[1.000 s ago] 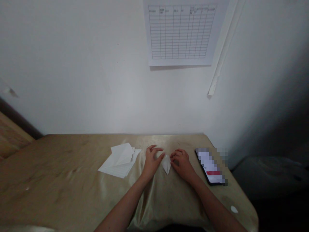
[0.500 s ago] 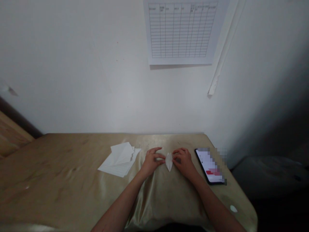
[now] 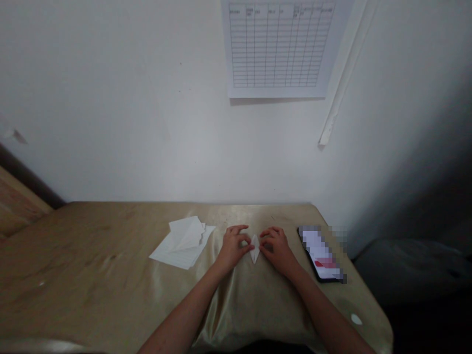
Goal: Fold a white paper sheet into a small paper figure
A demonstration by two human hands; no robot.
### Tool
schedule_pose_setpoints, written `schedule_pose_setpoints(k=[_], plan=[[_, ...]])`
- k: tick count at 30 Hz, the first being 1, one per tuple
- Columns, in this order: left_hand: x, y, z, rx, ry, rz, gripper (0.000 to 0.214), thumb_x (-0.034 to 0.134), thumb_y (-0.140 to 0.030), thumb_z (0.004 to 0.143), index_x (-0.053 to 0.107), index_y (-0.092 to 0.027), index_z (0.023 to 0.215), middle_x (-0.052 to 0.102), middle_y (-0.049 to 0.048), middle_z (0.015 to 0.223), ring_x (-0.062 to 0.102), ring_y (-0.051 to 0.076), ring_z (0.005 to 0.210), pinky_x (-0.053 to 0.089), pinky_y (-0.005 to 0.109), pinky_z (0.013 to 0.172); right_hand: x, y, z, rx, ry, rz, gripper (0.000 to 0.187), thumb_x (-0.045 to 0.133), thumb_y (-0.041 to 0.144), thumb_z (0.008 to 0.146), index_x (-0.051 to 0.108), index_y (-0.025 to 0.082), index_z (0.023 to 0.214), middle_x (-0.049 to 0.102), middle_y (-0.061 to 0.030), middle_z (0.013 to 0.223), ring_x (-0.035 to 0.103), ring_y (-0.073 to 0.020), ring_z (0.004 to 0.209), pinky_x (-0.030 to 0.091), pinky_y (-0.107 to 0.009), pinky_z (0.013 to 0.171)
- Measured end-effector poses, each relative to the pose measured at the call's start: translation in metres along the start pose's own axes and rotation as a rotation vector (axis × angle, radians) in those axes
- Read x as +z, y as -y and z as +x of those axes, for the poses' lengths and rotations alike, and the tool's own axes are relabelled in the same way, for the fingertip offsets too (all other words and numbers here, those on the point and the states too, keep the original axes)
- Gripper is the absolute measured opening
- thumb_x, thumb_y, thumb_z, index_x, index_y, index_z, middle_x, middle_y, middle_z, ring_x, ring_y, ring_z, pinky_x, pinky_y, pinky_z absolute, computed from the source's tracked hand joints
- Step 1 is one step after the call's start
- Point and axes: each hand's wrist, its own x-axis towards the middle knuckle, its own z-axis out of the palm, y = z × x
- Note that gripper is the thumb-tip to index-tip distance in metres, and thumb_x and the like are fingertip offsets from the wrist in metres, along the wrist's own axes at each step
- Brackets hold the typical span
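Note:
A small white folded paper (image 3: 254, 251), a narrow diamond with a crease down its middle, stands between my two hands over the cloth. My left hand (image 3: 234, 246) pinches its left edge between thumb and index finger, the other fingers stretched above. On the opposite edge, the thumb and index finger of my right hand (image 3: 276, 249) close on the paper, its remaining fingers curled. To the left of my left hand lies a loose stack of white paper sheets (image 3: 173, 255), the top one creased and torn along its right side.
A phone (image 3: 321, 260) with a lit, partly blurred screen lies right of my right hand. A small white scrap (image 3: 356, 319) is near the right edge of the cloth-covered table (image 3: 92, 275). A printed grid sheet (image 3: 276, 92) hangs on the wall behind.
The folded paper has shifted slightly left and looks narrower. My right hand has moved a little left with it; my left hand keeps its pinch.

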Motion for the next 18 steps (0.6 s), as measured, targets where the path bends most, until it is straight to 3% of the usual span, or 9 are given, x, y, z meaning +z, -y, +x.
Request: schedule_pose_setpoints(k=[8, 11, 18], plan=[[0.002, -0.001, 0.001, -0.008, -0.013, 0.017, 0.014, 0.087, -0.020, 0.070, 0.074, -0.022, 0.067, 0.067, 0.0056, 0.134, 0.053, 0.030, 0.127, 0.040, 0.050, 0.111, 0.001, 0.007, -0.001, 0.013, -0.020, -0.021, 0.004, 0.069, 0.026, 0.088, 0.072, 0.023, 0.088, 0.067, -0.0057, 0.113, 0.048, -0.0247, 0.123, 0.037, -0.043, 0.112], [0.002, -0.001, 0.002, -0.012, -0.012, 0.008, 0.014, 0.088, -0.021, 0.070, 0.074, -0.023, 0.066, 0.067, 0.0051, 0.134, 0.052, 0.031, 0.127, 0.039, 0.050, 0.112, 0.003, 0.011, -0.002, 0.030, -0.039, -0.073, 0.011, 0.070, 0.035, 0.089, 0.072, 0.024, 0.087, 0.067, -0.0063, 0.112, 0.049, -0.0262, 0.121, 0.037, -0.044, 0.110], [0.002, 0.006, 0.006, -0.023, 0.034, 0.013, 0.011, 0.088, -0.024, 0.070, 0.077, -0.023, 0.071, 0.063, 0.0055, 0.139, 0.050, 0.031, 0.131, 0.036, 0.050, 0.113, 0.009, 0.019, -0.004, 0.030, -0.069, -0.232, 0.025, 0.073, 0.049, 0.086, 0.071, 0.025, 0.090, 0.067, -0.0082, 0.112, 0.047, -0.0322, 0.124, 0.023, -0.056, 0.116]])
